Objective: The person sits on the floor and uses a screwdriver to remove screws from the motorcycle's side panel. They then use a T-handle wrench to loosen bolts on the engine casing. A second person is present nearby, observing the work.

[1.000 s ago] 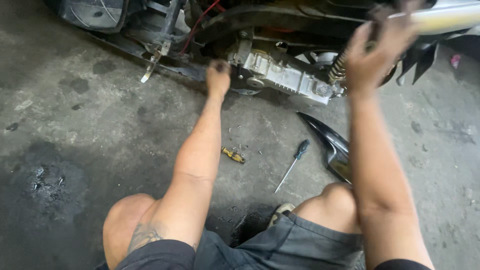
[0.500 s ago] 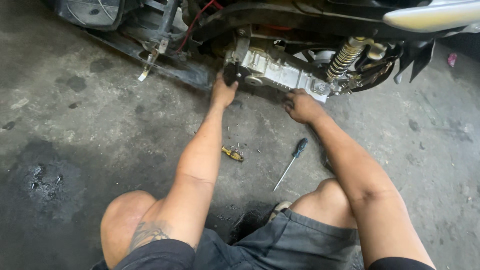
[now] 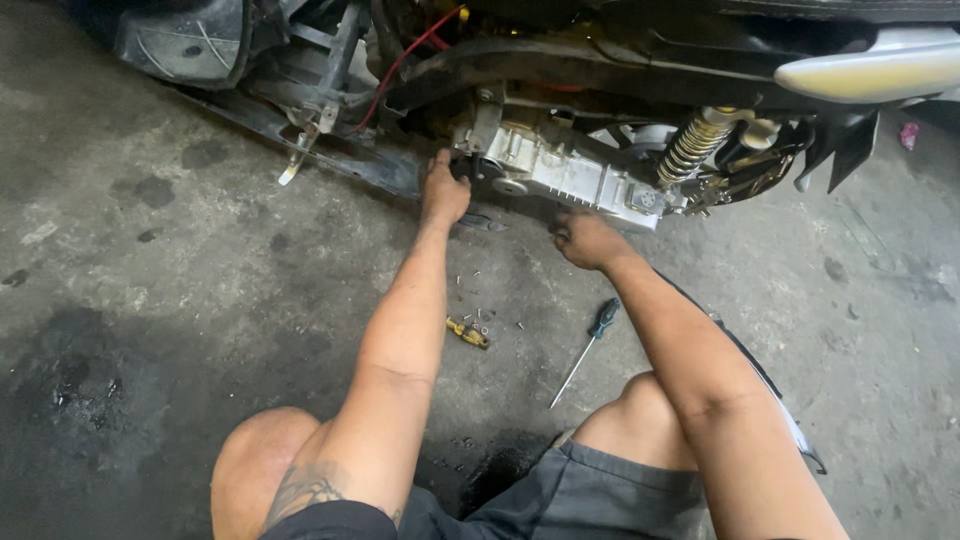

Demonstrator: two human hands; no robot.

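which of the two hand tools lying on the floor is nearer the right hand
The long screwdriver with the dark handle, lying just below the right hand. The short yellow tool lies further left, under the left forearm.

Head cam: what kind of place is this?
Likely a motorcycle or scooter repair spot, work done on the floor. A scooter's engine casing and rear shock spring sit exposed, the concrete floor is oil-stained, and a screwdriver and loose screws lie between the person's arms.
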